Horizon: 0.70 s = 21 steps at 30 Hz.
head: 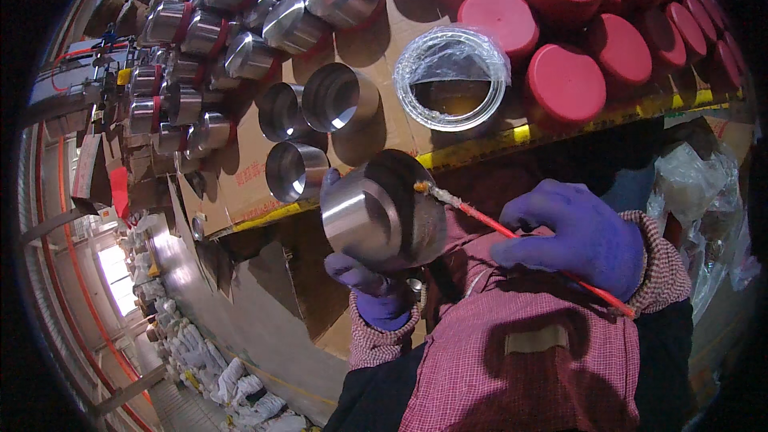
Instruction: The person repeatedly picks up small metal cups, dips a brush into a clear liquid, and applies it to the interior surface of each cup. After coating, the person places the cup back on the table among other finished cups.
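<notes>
My left hand (366, 282), in a purple glove, holds a brushed-steel cylindrical vessel (360, 216) tilted in front of the table edge. Most of that hand is hidden behind the vessel, with fingertips showing at its left side. In my right hand (570, 234), also gloved in purple, is a thin red stick (486, 223) held like a pen. Its pale, wrapped end carries a yellowish-brown tip (422, 188) at the vessel; whether the tip touches the steel I cannot tell. A round dish (408, 105) partly covered with clear plastic film lies on the table, with something brownish inside.
Three open steel vessels (297, 171) stand on the cardboard-covered table (252, 174). Many more steel vessels (246, 54) with red at their bases crowd the left and back. Red round blocks (567, 84) fill the right. Yellow tape (522, 134) marks the front edge; plastic bags (696, 192) hang at right.
</notes>
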Motion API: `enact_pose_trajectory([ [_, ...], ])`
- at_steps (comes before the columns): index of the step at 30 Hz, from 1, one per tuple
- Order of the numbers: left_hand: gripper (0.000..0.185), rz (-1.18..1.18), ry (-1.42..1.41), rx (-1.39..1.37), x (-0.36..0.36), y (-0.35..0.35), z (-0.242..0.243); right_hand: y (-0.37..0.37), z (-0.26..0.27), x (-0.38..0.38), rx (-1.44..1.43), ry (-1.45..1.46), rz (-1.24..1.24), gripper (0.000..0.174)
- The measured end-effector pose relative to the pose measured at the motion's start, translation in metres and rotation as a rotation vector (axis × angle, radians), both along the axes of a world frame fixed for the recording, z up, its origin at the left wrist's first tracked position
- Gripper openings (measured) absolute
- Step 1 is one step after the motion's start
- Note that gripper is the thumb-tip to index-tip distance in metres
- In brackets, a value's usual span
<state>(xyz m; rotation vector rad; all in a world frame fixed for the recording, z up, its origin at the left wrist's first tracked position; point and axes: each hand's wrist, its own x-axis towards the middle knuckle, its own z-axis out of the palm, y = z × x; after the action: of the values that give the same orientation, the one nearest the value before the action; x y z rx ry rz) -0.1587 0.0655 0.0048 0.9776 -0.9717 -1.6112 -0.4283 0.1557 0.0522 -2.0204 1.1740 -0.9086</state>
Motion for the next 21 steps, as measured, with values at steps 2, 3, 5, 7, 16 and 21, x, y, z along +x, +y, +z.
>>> enact_pose_trajectory([
  [2, 0.114, 0.005, 0.125, 0.001, -0.001, 0.000, -0.004, -0.001, -0.001, 0.001, -0.085, -0.073, -0.055, 0.034],
  [3, 0.115, 0.013, 0.107, -0.017, -0.001, -0.002, -0.006, -0.001, 0.000, 0.000, -0.079, -0.164, -0.088, 0.033],
  [5, 0.117, 0.022, 0.014, -0.078, 0.000, -0.005, -0.011, -0.002, 0.007, -0.003, -0.083, -0.318, -0.180, 0.026],
  [7, 0.120, 0.043, -0.141, -0.170, 0.000, -0.007, -0.013, -0.006, 0.017, -0.004, -0.087, -0.329, -0.377, 0.020],
  [16, 0.095, 0.164, -0.294, -0.445, 0.001, -0.013, -0.009, -0.072, 0.015, -0.009, -0.135, -0.060, -0.489, 0.021],
  [21, 0.081, 0.191, -0.467, -0.645, 0.022, -0.023, -0.032, -0.070, 0.011, -0.011, -0.102, -0.088, -0.480, 0.025],
])
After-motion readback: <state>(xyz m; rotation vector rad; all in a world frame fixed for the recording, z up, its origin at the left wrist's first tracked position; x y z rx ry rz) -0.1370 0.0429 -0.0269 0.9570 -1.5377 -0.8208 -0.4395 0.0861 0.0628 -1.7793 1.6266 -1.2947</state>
